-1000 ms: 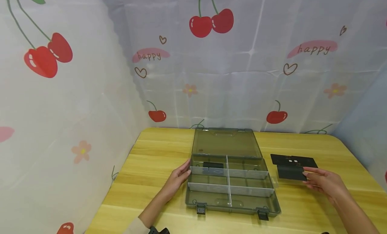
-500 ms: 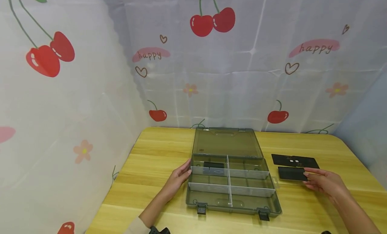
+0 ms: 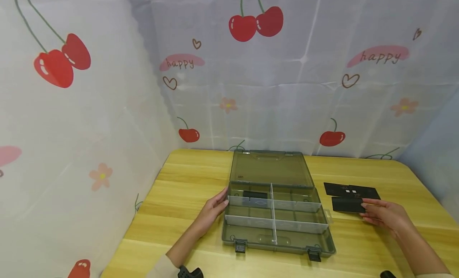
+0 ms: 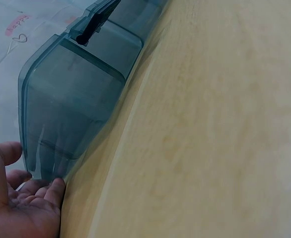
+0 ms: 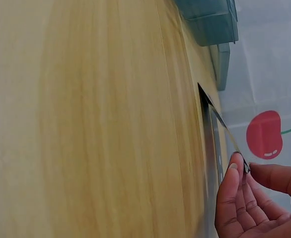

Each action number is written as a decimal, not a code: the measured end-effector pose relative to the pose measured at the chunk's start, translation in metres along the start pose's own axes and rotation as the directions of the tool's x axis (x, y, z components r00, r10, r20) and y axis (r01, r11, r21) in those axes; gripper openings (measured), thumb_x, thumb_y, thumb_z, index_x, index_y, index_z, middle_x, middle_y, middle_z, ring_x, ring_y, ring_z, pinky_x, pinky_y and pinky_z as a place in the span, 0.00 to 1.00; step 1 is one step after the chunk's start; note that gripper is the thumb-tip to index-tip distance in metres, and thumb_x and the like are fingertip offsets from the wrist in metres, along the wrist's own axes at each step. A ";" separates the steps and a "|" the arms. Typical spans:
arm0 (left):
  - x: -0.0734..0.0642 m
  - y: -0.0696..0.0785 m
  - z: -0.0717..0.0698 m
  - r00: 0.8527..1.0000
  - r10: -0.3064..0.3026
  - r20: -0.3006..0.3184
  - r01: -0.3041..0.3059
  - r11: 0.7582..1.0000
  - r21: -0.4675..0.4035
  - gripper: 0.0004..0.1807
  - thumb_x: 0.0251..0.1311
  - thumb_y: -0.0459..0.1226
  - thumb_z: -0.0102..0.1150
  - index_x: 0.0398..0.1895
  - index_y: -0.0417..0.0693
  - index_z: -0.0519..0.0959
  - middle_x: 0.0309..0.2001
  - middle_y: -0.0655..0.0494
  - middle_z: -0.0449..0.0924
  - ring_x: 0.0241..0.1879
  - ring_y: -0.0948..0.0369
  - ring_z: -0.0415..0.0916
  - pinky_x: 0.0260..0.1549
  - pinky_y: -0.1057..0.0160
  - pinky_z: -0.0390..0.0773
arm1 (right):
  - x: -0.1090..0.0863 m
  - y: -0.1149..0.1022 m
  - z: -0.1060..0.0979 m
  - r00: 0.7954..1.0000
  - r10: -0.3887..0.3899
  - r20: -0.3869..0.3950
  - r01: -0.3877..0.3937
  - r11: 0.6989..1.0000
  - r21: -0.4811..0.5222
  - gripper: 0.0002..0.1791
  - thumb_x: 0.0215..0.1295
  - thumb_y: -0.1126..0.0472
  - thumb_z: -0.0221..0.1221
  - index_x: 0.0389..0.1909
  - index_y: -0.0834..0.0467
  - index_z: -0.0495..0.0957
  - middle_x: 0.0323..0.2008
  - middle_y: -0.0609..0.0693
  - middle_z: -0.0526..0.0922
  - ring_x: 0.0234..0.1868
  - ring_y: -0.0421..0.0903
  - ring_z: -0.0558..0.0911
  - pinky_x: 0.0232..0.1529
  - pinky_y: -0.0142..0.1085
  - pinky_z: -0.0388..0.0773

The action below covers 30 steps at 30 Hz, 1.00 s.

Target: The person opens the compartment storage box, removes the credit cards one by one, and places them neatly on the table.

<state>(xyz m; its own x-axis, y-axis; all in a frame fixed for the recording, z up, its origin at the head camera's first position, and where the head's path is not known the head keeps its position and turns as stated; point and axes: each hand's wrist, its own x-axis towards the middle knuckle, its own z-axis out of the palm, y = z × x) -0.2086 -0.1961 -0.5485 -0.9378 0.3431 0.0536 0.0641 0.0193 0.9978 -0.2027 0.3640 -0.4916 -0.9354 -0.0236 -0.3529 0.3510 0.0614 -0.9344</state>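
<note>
My right hand (image 3: 387,216) pinches a black card (image 3: 348,204) at its right end, between thumb and fingers. In the right wrist view the card (image 5: 225,126) slants up from the table toward the fingertips. Two more black cards (image 3: 335,188) lie just behind it, small white squares showing on them. My left hand (image 3: 212,210) rests its fingertips and thumb against the left outer side of a grey see-through compartment box (image 3: 279,248). The box lies with its lid (image 3: 270,168) folded back. A dark card-like piece (image 3: 255,194) is in its rear left compartment.
Pale dividers (image 3: 249,221) split the box into several compartments. Two latches (image 3: 240,246) stick out at its front edge. The wooden table (image 3: 179,182) ends against a cherry-print curtain (image 3: 272,86) at the back and left.
The card in my right hand tilts slightly, its lit face now darker, and stays beside the other cards. My left hand keeps its place on the box. The head view shifts slightly.
</note>
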 end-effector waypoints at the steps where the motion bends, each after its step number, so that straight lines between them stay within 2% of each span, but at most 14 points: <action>1: 0.000 0.000 0.000 1.000 0.002 -0.001 -0.002 1.000 0.006 0.34 0.78 0.41 0.51 0.81 0.44 0.54 0.80 0.46 0.48 0.78 0.50 0.48 0.72 0.52 0.59 | 0.000 0.000 0.000 1.000 0.003 0.002 -0.003 1.000 0.007 0.20 0.75 0.67 0.55 0.33 0.38 0.86 0.34 0.34 0.85 0.36 0.42 0.89 0.41 0.39 0.88; 6: 0.001 0.004 -0.001 1.000 0.000 -0.002 0.000 1.000 0.016 0.33 0.78 0.42 0.50 0.81 0.45 0.54 0.80 0.48 0.48 0.78 0.51 0.48 0.72 0.53 0.59 | 0.002 0.001 -0.001 1.000 -0.004 0.016 0.003 0.998 0.064 0.20 0.76 0.68 0.53 0.33 0.42 0.88 0.35 0.34 0.85 0.36 0.42 0.89 0.42 0.39 0.87; 12: 0.001 0.002 -0.001 1.000 -0.005 0.005 0.004 1.000 0.010 0.34 0.78 0.43 0.50 0.81 0.45 0.53 0.80 0.48 0.47 0.78 0.51 0.47 0.72 0.54 0.59 | 0.002 0.001 -0.001 1.000 -0.019 0.025 0.016 0.992 0.129 0.18 0.76 0.68 0.54 0.32 0.48 0.88 0.34 0.40 0.88 0.36 0.44 0.90 0.43 0.40 0.87; 17: 0.000 0.001 0.000 1.000 -0.009 0.002 0.009 1.000 0.005 0.35 0.78 0.43 0.51 0.81 0.46 0.53 0.80 0.48 0.48 0.78 0.52 0.48 0.72 0.55 0.59 | 0.001 0.000 -0.001 1.000 -0.015 0.021 0.012 0.993 0.117 0.17 0.76 0.67 0.55 0.33 0.49 0.89 0.34 0.41 0.88 0.36 0.43 0.89 0.43 0.40 0.87; 22: 0.001 0.000 0.000 1.000 0.002 0.002 -0.002 1.000 0.000 0.34 0.77 0.43 0.51 0.81 0.45 0.53 0.80 0.47 0.48 0.78 0.51 0.48 0.72 0.55 0.59 | 0.001 0.001 0.000 1.000 0.005 -0.009 -0.005 0.997 0.074 0.17 0.75 0.65 0.56 0.31 0.46 0.88 0.33 0.41 0.89 0.35 0.42 0.89 0.41 0.39 0.88; 30: 0.002 -0.002 -0.001 1.000 0.002 0.003 -0.002 1.000 0.002 0.34 0.77 0.43 0.51 0.81 0.48 0.53 0.80 0.49 0.48 0.78 0.53 0.48 0.72 0.52 0.58 | 0.003 0.003 -0.004 1.000 0.004 -0.016 -0.004 0.999 0.042 0.21 0.77 0.66 0.51 0.31 0.44 0.88 0.33 0.42 0.89 0.35 0.41 0.89 0.40 0.38 0.88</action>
<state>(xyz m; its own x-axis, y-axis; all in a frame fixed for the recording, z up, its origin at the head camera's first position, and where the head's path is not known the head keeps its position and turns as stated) -0.2103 -0.1962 -0.5507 -0.9365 0.3462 0.0557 0.0667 0.0201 0.9976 -0.2048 0.3681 -0.4950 -0.9344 -0.0075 -0.3561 0.3559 0.0197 -0.9343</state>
